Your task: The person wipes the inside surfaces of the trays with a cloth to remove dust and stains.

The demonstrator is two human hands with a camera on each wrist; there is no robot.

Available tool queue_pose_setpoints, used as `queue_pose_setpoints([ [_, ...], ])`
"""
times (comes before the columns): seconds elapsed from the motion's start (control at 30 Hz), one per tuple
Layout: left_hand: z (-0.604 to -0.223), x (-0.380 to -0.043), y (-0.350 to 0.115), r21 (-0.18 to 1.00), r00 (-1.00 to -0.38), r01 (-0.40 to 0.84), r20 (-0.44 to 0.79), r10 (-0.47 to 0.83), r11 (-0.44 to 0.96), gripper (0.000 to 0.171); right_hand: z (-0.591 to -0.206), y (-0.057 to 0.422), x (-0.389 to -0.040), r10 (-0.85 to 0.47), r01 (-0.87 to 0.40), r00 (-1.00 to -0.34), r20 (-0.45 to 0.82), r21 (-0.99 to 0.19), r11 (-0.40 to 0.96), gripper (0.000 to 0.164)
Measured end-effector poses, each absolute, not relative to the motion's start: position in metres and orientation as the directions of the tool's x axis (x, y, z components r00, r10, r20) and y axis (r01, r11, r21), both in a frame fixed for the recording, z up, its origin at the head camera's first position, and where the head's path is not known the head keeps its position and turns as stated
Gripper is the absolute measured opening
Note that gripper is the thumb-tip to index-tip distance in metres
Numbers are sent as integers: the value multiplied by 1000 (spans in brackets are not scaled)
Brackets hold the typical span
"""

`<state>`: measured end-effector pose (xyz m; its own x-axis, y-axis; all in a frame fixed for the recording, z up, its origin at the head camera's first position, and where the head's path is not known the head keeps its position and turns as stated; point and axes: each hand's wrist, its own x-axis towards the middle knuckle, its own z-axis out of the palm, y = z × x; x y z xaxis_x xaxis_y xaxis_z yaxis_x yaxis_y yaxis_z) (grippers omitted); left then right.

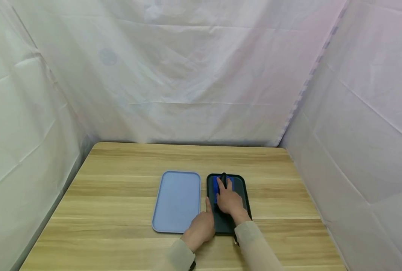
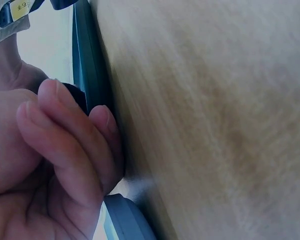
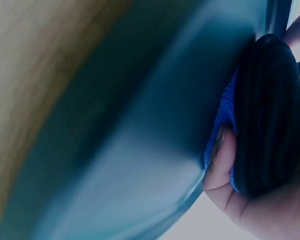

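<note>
A dark green tray (image 1: 224, 226) lies on the table. Over its far part, my right hand (image 1: 230, 201) holds a black ribbed object (image 3: 267, 115) together with blue towel-like cloth (image 1: 216, 186). The thumb presses against the cloth's edge in the right wrist view, while two spread fingers straddle the black piece from above. What kind of object the black piece is, I cannot tell. At the tray's left rim is my left hand (image 1: 202, 226), its index finger pointing forward along the edge. Its other fingers (image 2: 75, 150) curl towards the palm near the tabletop, with nothing visible inside them.
A light blue tray (image 1: 178, 203) lies left of the dark one, a narrow gap between them. Both are on a wood-grain table (image 1: 113, 203). White cloth sheets (image 1: 187, 75) hang at the back and both sides.
</note>
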<state>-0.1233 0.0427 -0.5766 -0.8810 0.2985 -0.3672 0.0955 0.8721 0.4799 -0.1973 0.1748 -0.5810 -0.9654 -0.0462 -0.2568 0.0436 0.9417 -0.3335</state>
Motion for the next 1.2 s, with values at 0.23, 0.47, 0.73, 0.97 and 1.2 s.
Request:
queue_pose_setpoints([
  [0.23, -575, -123, 43, 466, -888, 117, -346, 302, 877, 105, -584, 169, -199, -58, 24, -969, -239, -326, 945, 67],
  [0.47, -574, -123, 42, 468, -886, 122, -347, 308, 876, 104, -586, 164, -198, -63, 17, -969, -237, -321, 947, 68],
  [0.73, -573, -123, 42, 468, -888, 137, -333, 317, 873, 104, -584, 159, -195, -49, 30, -969, -241, -314, 949, 68],
  [0.97, -576, -123, 42, 464, -894, 128, -329, 305, 877, 102, -583, 156, -193, -41, 34, -968, -248, -293, 956, 68],
  [1.2, -576, -121, 45, 449, -899, 116, -333, 286, 886, 102, -585, 156, -190, -20, 56, -965, -260, -283, 957, 70],
])
